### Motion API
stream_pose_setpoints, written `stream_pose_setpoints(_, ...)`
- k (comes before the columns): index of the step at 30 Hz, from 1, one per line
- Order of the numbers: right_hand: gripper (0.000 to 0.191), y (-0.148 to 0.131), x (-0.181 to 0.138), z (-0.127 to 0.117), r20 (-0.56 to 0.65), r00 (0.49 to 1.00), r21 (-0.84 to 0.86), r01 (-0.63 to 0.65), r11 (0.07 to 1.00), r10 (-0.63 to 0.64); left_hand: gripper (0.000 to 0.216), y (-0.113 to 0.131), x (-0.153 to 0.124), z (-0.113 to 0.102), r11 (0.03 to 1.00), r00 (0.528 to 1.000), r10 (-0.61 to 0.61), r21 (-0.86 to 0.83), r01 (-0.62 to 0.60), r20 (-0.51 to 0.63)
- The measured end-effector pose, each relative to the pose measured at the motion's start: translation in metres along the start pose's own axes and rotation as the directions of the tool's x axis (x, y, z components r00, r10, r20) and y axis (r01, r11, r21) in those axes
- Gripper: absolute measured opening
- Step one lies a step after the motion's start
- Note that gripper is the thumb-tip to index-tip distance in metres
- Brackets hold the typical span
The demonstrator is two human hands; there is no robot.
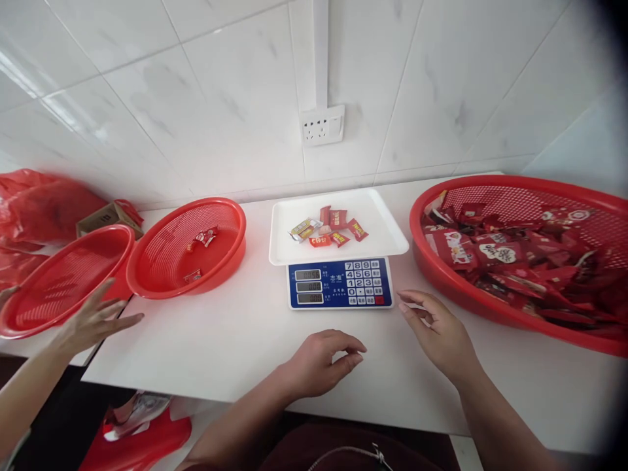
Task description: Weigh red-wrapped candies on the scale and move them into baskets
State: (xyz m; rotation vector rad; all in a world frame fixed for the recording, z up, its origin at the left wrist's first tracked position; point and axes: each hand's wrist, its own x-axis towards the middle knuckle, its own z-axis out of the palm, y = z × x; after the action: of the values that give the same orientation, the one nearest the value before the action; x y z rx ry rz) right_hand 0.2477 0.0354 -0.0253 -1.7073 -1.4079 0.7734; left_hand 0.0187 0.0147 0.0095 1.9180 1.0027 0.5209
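Left hand (326,361) in front of digital scale (338,286), pointing right, fingers curled, thumb tip near index. Right hand (437,335) just beside scale's right edge, fingers loosely bent, thumb apart. Small wrapped snacks (338,218) lie on scale's white tray (287,250).

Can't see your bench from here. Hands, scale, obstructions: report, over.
Left hand empty, in front of scale; right hand empty, near its lower right corner. Wrapped packets on white tray. Co-worker's hand far left, apart from scale.

Perhaps 7 packets (338,218) on scale (338,297)
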Motion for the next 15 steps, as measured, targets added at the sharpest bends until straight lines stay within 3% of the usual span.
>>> stream_pose_setpoints(4, 0.076, 0.006, 0.007, 0.007, 0.063, 0.996, 0.160, -0.079, 0.984, 0.070, 0.020, -0.004, 0.005, 0.000, 1.000, 0.998, -0.010, 0.007, 0.011, -0.060)
stream_pose_setpoints(6, 0.084, 0.006, 0.009, 0.012, 0.137, 0.986, 0.232, -0.126, 0.965, 0.095, 0.020, -0.011, 0.007, 0.000, 1.000, 0.976, -0.011, 0.024, 0.016, -0.218)
stream_pose_setpoints(8, 0.084, 0.004, 0.009, 0.014, 0.195, 0.973, 0.265, -0.177, 0.948, 0.127, 0.027, -0.019, 0.009, -0.004, 0.998, 0.890, 0.008, 0.056, 0.019, -0.456)
stream_pose_setpoints(10, 0.081, 0.001, 0.009, 0.015, 0.236, 0.962, 0.277, -0.203, 0.939, 0.138, 0.039, -0.027, 0.010, -0.011, 0.998, 0.759, 0.000, 0.047, 0.041, -0.651)
stream_pose_setpoints(12, 0.079, -0.001, 0.009, 0.017, 0.260, 0.956, 0.288, -0.209, 0.935, 0.134, 0.047, -0.033, 0.010, -0.022, 0.997, 0.668, -0.075, -0.033, 0.076, -0.740)
stream_pose_setpoints(15, 0.078, 0.002, 0.010, 0.022, 0.261, 0.959, 0.295, -0.190, 0.936, 0.112, 0.049, -0.037, 0.007, -0.038, 0.983, 0.618, -0.183, -0.146, 0.110, -0.765)
